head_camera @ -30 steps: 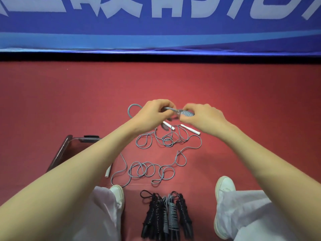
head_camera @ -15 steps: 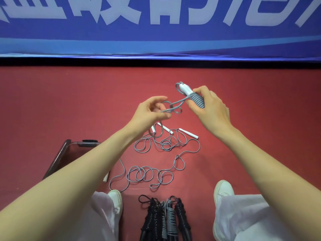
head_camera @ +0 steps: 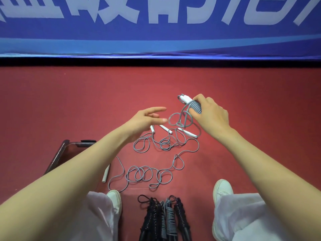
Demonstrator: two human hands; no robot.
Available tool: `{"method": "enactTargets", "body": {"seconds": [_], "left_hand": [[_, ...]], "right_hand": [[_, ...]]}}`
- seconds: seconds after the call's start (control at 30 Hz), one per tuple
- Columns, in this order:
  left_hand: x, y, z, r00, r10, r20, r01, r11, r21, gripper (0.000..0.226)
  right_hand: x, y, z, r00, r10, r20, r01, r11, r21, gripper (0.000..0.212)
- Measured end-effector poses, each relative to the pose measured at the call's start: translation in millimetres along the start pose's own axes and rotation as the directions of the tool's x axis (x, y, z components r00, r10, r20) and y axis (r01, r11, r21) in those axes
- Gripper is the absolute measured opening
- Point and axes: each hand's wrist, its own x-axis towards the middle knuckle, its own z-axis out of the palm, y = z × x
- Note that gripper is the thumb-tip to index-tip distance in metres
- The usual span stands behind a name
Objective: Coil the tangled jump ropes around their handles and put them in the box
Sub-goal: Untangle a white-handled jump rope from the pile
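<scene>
The right hand [head_camera: 211, 116] grips a coil [head_camera: 196, 107] of grey rope wound tightly round a pair of white handles [head_camera: 185, 98], with fingers and thumb curled about it. The handle ends stick out up and to the left of the hand. From the coil a loose length [head_camera: 180, 120] of the same rope hangs in a few loops towards the floor. The left hand [head_camera: 147, 119] hovers just beside those loops, its fingers straight and spread, holding nothing.

Below the hands a tangled grey rope [head_camera: 165, 144] lies on the red floor [head_camera: 69, 110], with 3 white floor handles [head_camera: 165, 129] at its far edge. A thin strand leads from it to a chain of loops [head_camera: 147, 176] nearer the person. A 4th handle [head_camera: 106, 174] lies just beside the box [head_camera: 58, 154], which is clear with a dark rim. The box sits on the left, partly hidden by the left forearm.

Between 2 white shoes [head_camera: 223, 188] lies a row of finished bundles [head_camera: 163, 218], black and grey, on the floor and well apart from the box. A blue banner [head_camera: 156, 40] with pale lettering runs across the back.
</scene>
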Motion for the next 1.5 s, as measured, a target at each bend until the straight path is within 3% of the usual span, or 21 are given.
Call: {"method": "enactTargets", "body": {"seconds": [0.1, 0.2, 0.3, 0.47, 0.53, 0.6, 0.7, 0.77, 0.87, 1.0, 1.1, 1.2, 1.27, 1.33, 1.43, 1.5], "left_hand": [[5, -2, 7, 0.958, 0.179, -0.224, -0.144, 0.976, 0.161, 0.016], [6, -2, 17, 0.964, 0.22, -0.151, -0.199, 0.97, 0.142, 0.036], [4, -1, 25, 0.969, 0.246, -0.036, -0.228, 0.936, 0.269, 0.047], [1, 2, 22, 0.942, 0.299, -0.149, -0.206, 0.87, 0.448, 0.01], [2, 0, 16, 0.959, 0.245, -0.139, -0.152, 0.864, 0.479, 0.002], [0, 0, 15, 0.977, 0.177, -0.118, -0.113, 0.904, 0.413, 0.004], [1, 2, 13, 0.946, 0.266, -0.187, -0.18, 0.906, 0.382, 0.011], [-1, 4, 12, 0.943, 0.306, -0.132, -0.274, 0.937, 0.215, 0.009], [-5, 0, 15, 0.953, 0.301, -0.044, -0.304, 0.943, -0.136, 0.017], [-6, 5, 25, 0.957, 0.277, -0.082, -0.286, 0.868, -0.406, 0.007], [-7, 12, 23, 0.956, 0.283, -0.08, -0.284, 0.819, -0.499, 0.019], [-9, 7, 19, 0.979, 0.201, -0.02, -0.197, 0.929, -0.314, 0.024], [-4, -7, 10, 0.993, 0.107, -0.055, -0.116, 0.975, -0.19, 0.033], [1, -19, -3, 0.989, 0.112, -0.097, -0.105, 0.992, 0.076, 0.033], [2, -26, -12, 0.99, 0.078, -0.118, 0.006, 0.806, 0.591, 0.038], [1, -30, -11, 0.99, 0.05, -0.132, 0.048, 0.761, 0.647, 0.036]], "right_hand": [[-2, -3, 1, 0.999, -0.042, 0.017, 0.042, 0.999, -0.006, 0.035], [-3, -11, 0, 0.997, -0.082, 0.008, 0.082, 0.997, 0.008, 0.037], [-5, -20, 0, 0.995, -0.095, 0.001, 0.095, 0.992, 0.08, 0.034], [1, -21, -4, 0.999, 0.006, -0.031, 0.001, 0.974, 0.224, 0.032], [3, -18, -4, 0.999, 0.036, -0.032, -0.028, 0.972, 0.234, 0.034], [5, -16, -1, 0.998, 0.067, -0.012, -0.062, 0.967, 0.249, 0.033], [9, -13, -1, 0.99, 0.138, 0.016, -0.136, 0.944, 0.301, 0.028], [9, -11, 0, 0.986, 0.164, 0.038, -0.167, 0.925, 0.342, 0.026], [8, -13, 3, 0.983, 0.174, 0.067, -0.185, 0.87, 0.458, 0.026], [7, -19, 12, 0.977, 0.176, 0.119, -0.212, 0.772, 0.599, 0.025], [9, -23, 19, 0.967, 0.189, 0.169, -0.253, 0.687, 0.681, 0.025], [16, -14, 17, 0.955, 0.246, 0.164, -0.286, 0.626, 0.725, 0.018], [20, -3, 13, 0.948, 0.28, 0.155, -0.297, 0.589, 0.752, 0.018], [22, 3, 12, 0.948, 0.28, 0.151, -0.295, 0.594, 0.748, 0.02], [22, 1, 14, 0.957, 0.25, 0.145, -0.273, 0.621, 0.735, 0.022], [23, -2, 16, 0.959, 0.249, 0.136, -0.263, 0.598, 0.758, 0.022]]}}
